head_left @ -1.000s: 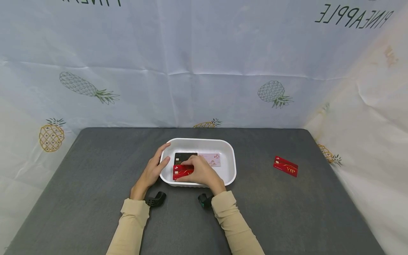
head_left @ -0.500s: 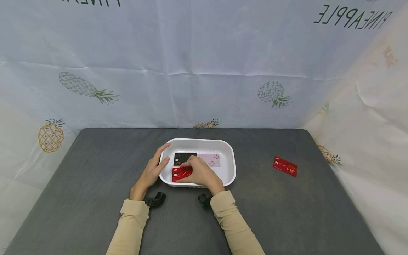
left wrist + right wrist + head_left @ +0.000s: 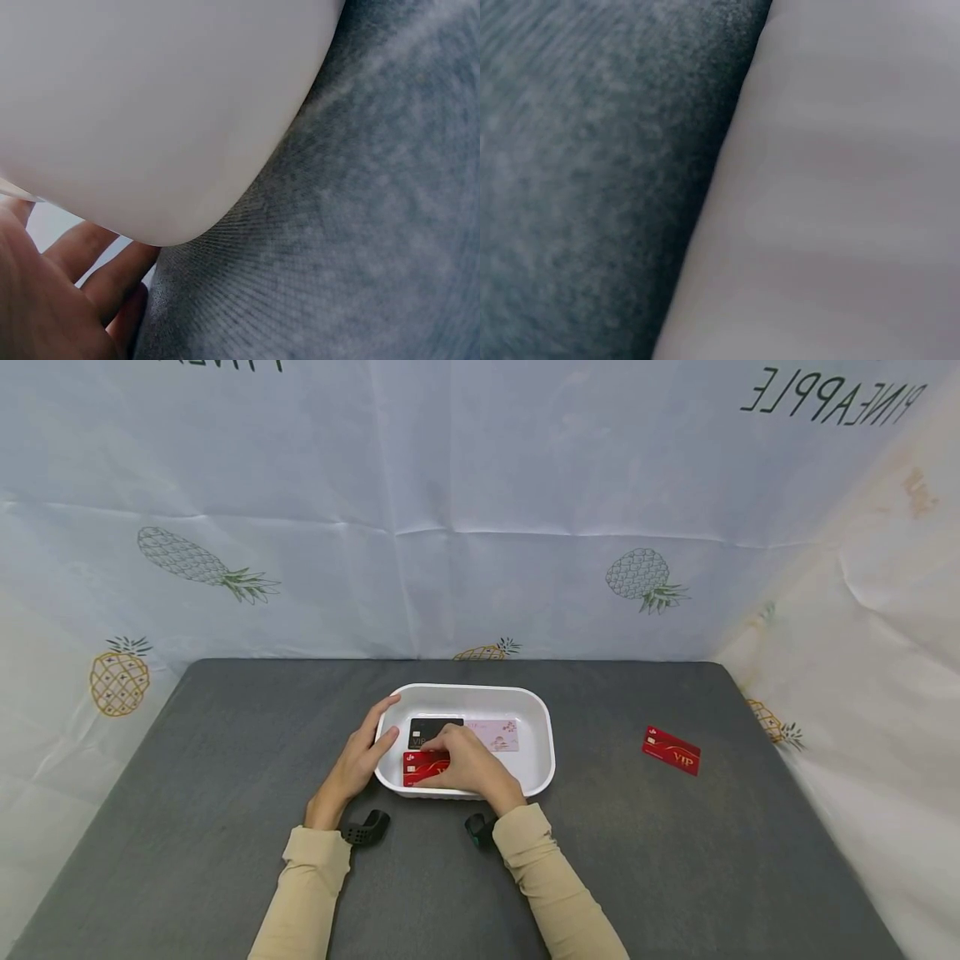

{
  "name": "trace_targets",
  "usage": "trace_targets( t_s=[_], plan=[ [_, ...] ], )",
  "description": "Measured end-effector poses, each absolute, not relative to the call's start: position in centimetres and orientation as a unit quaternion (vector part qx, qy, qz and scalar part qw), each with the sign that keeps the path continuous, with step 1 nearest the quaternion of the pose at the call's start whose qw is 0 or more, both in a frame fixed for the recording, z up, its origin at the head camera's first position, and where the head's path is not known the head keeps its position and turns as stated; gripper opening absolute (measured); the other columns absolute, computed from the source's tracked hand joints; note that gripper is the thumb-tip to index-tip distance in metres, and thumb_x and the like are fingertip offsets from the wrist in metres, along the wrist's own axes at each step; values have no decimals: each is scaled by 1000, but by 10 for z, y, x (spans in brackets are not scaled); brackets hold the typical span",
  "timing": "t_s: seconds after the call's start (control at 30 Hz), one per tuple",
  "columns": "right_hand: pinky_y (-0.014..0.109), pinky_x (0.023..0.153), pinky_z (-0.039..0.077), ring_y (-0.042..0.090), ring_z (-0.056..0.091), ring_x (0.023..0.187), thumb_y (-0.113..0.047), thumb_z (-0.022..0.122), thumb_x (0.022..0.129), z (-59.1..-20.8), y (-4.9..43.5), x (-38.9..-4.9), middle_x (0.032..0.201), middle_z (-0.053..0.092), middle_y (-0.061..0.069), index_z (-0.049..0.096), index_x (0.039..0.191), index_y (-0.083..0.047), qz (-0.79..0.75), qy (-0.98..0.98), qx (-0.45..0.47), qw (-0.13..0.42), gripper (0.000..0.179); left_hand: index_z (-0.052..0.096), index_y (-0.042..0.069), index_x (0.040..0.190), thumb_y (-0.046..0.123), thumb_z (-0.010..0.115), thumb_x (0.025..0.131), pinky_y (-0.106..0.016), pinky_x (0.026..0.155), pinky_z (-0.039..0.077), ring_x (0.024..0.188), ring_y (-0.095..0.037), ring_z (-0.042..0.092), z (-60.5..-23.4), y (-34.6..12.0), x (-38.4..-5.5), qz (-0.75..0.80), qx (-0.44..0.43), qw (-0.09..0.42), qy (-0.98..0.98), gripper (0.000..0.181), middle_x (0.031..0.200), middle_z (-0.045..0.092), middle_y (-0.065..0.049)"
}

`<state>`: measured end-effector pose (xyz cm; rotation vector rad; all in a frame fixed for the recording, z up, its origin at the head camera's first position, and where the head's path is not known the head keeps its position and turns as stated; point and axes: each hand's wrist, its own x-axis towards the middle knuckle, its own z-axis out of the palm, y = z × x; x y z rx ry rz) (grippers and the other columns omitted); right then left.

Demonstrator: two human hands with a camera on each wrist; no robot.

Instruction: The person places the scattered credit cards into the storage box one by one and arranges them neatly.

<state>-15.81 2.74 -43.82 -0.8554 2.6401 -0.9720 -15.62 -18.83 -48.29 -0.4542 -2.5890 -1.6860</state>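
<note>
A white plastic tray (image 3: pixel 538 760) stands on the grey table, seen from its outer side in the left wrist view. My left hand (image 3: pixel 356 766) holds its left end, thumb at the rim and fingers along the outside. Inside, my right hand (image 3: pixel 472 764) pinches a red VIP card (image 3: pixel 422 767) by its long edges, at the tray's front left. Its right part is hidden by the hand. Behind it lies a black VIP card (image 3: pixel 431 729), with a pink card (image 3: pixel 497 735) beside it to the right. The right wrist view shows only tray wall and table.
A second red VIP card (image 3: pixel 672 751) lies tilted on the grey table (image 3: pixel 735 860), to the right of the tray. A pineapple-print cloth (image 3: pixel 450 593) hangs behind the table and along both sides. Each wrist carries a black band.
My right hand has shifted the red card slightly left and toward the tray's front wall, away from the black card. The left hand and tray have stayed in place.
</note>
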Motion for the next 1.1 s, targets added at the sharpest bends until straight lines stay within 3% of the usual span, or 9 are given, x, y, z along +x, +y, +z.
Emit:
trace_targets(
  t_s=[0.23,1.1],
  plan=[
    [29,86,52,20,63,98,-23,90,79,-440,27,-158,106,74,10,76,118,-3,-342,889,-284,109,46,32,13,159,19,46,106,-65,111,37,138,-42,46,-482,-189,-156,-535,-146,11,-832,55,162,36,-19],
    [28,85,50,18,62,98,-28,90,79,-439,30,-158,109,71,8,75,123,-8,-365,884,-265,123,51,33,15,158,23,46,107,-62,110,38,136,-38,49,-485,-189,-157,-532,-151,18,-833,54,161,40,-18]
  ],
)
